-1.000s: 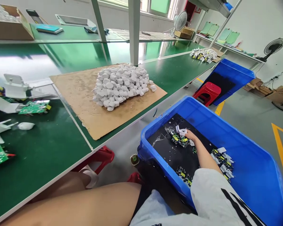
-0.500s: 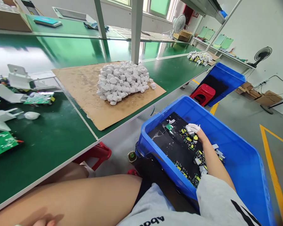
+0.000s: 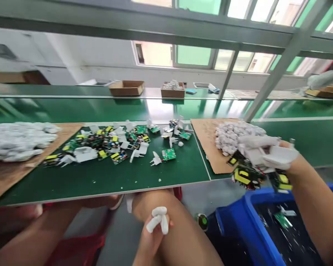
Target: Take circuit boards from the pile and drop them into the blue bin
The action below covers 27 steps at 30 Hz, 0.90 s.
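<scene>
My right hand (image 3: 269, 155), with white finger cots, is raised above the blue bin (image 3: 238, 225) and clutches a bunch of green circuit boards with yellow parts (image 3: 245, 175). It hovers at the table's front edge, near the cardboard sheet (image 3: 207, 142). My left hand (image 3: 155, 231), also with white cots on its fingertips, rests curled on my thigh below the table and holds nothing. A scatter of circuit boards and white plug casings (image 3: 113, 142) lies on the green table (image 3: 100, 177).
A heap of white caps (image 3: 234, 135) sits on the cardboard at right; another white heap (image 3: 16, 140) lies at left. Cardboard boxes (image 3: 127, 88) stand on the far bench. A slanted metal post (image 3: 277, 70) rises at right. More boards lie inside the bin.
My view swung left and up to face the table. My right hand came up out of the blue bin with a handful of boards. My left hand has come into view on my thigh.
</scene>
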{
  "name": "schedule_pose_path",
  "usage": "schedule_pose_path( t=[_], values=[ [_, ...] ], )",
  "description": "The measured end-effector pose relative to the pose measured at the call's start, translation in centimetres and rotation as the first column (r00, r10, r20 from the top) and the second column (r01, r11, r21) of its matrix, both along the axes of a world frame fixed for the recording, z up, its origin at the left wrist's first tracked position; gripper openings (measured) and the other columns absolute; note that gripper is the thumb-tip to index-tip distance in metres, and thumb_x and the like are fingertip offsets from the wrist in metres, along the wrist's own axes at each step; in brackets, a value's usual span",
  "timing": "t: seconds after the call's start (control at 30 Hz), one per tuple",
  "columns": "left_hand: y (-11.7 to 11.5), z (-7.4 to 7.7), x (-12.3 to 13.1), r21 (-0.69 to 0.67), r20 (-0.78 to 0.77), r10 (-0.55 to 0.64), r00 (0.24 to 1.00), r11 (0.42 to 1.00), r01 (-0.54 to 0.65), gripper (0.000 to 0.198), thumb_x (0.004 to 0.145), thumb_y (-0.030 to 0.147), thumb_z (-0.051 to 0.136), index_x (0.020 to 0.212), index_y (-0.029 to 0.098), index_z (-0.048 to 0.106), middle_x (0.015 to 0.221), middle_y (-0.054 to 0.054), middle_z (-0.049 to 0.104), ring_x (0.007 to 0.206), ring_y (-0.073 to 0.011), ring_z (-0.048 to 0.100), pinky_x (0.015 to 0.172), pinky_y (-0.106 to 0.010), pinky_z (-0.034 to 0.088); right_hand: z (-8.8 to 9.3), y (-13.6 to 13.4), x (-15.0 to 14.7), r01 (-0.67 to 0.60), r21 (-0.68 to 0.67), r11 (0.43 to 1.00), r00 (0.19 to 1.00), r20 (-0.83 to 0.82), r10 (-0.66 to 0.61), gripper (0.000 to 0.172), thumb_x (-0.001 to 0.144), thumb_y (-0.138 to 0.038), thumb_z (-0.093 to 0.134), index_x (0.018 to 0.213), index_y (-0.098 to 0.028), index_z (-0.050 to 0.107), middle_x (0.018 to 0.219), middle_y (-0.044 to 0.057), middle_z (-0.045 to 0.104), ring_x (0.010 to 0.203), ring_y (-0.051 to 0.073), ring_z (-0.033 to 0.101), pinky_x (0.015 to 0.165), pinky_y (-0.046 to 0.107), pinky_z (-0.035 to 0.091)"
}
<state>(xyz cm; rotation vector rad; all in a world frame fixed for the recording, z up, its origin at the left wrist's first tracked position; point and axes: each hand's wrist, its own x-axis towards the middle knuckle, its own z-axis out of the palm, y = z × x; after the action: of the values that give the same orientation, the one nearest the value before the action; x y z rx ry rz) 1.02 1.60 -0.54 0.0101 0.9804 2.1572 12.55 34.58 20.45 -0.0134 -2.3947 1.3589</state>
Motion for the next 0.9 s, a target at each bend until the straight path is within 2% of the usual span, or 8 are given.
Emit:
schedule_pose_path(
  t=[0.1,0.2,0.3,0.47,0.6,0.67,0.8,0.9],
  values=[
    [0.0,0.2,-0.1,-0.045,-0.059,0.053,0.997,0.997,-0.056,0.022,0.077,0.034,0.058,0.084,0.013,0.058,0.066,-0.002,0.053,0.058,-0.0115,0.049,0.058,-0.025,0.046,2.3,-3.5,-10.9,-0.238,0.006,0.971,0.97,-0.053,0.238,0.04,0.062,-0.041,0.071,0.093,-0.017,0.061,0.09,0.008,0.058,0.081,0.026,0.055,0.062,0.031,0.049],
    [-0.3,0.7,-0.6,-0.077,-0.083,0.09,0.992,0.992,-0.096,0.024,0.086,0.034,0.045,0.097,0.013,0.052,0.089,-0.006,0.052,0.076,-0.0145,0.052,0.067,-0.029,0.047,2.0,-6.5,-20.4,-0.313,0.039,0.949,0.946,-0.072,0.315,0.04,0.064,-0.035,0.066,0.095,-0.012,0.056,0.085,0.006,0.058,0.081,0.022,0.055,0.073,0.032,0.046],
    [-0.4,1.4,-1.3,-0.099,-0.114,0.121,0.986,0.986,-0.133,0.027,0.086,0.036,0.047,0.101,0.014,0.051,0.094,-0.008,0.052,0.082,-0.0169,0.052,0.069,-0.032,0.047,-0.5,-9.2,-27.3,-0.177,0.369,0.912,0.977,0.179,0.117,0.029,0.074,-0.023,0.054,0.101,-0.011,0.053,0.091,0.004,0.057,0.086,0.019,0.053,0.078,0.028,0.043],
    [-0.5,2.0,-1.8,-0.16,-0.173,0.227,0.959,0.954,-0.254,0.019,0.08,0.037,0.045,0.093,0.03,0.057,0.073,0.002,0.058,0.082,-0.026,0.055,0.055,-0.035,0.046,-3.4,-11.5,-32.0,-0.156,0.524,0.837,0.936,0.349,-0.043,0.05,0.062,-0.003,0.06,0.11,-0.001,0.047,0.103,0.02,0.05,0.093,0.032,0.049,0.08,0.04,0.041],
    [-0.9,1.3,-1.7,-0.203,-0.173,0.27,0.947,0.931,-0.303,0.025,0.084,0.041,0.044,0.097,0.023,0.056,0.081,-0.002,0.057,0.082,-0.0223,0.055,0.061,-0.035,0.048,-1.2,-9.9,-29.3,-0.219,0.585,0.781,0.905,0.421,-0.061,0.093,0.052,-0.007,0.074,0.13,-0.004,0.023,0.125,0.024,0.028,0.113,0.036,0.03,0.093,0.045,0.03],
    [-1.1,0.6,-1.8,-0.223,-0.158,0.256,0.954,0.932,-0.287,0.03,0.085,0.041,0.045,0.098,0.015,0.053,0.088,-0.006,0.055,0.08,-0.0175,0.053,0.068,-0.032,0.048,0.6,-8.2,-25.5,-0.216,0.6,0.77,0.94,0.34,-0.002,0.099,0.058,-0.02,0.075,0.134,-0.009,0.012,0.133,0.018,0.016,0.12,0.032,0.017,0.099,0.043,0.023],
    [-2.1,-1.1,-1.8,-0.269,-0.123,0.153,0.981,0.946,-0.181,0.026,0.084,0.039,0.048,0.083,0.014,0.057,0.077,-0.004,0.057,0.069,-0.0153,0.054,0.063,-0.03,0.049,2.6,-3.5,-13.4,-0.098,0.511,0.854,0.983,0.183,0.003,0.084,0.071,-0.04,0.063,0.135,-0.019,0.013,0.134,0.007,0.019,0.12,0.028,0.021,0.1,0.042,0.021],
    [-3.8,-2.1,-2.0,-0.3,-0.113,0.016,0.993,0.952,-0.05,0.017,0.078,0.032,0.053,0.069,0.019,0.057,0.063,0.001,0.056,0.059,-0.0137,0.053,0.057,-0.028,0.051,1.5,0.2,-2.3,0.124,0.34,0.932,0.946,0.243,-0.215,0.073,0.072,-0.043,0.061,0.132,-0.024,0.023,0.124,0.005,0.037,0.109,0.026,0.039,0.093,0.041,0.033]
  ],
)
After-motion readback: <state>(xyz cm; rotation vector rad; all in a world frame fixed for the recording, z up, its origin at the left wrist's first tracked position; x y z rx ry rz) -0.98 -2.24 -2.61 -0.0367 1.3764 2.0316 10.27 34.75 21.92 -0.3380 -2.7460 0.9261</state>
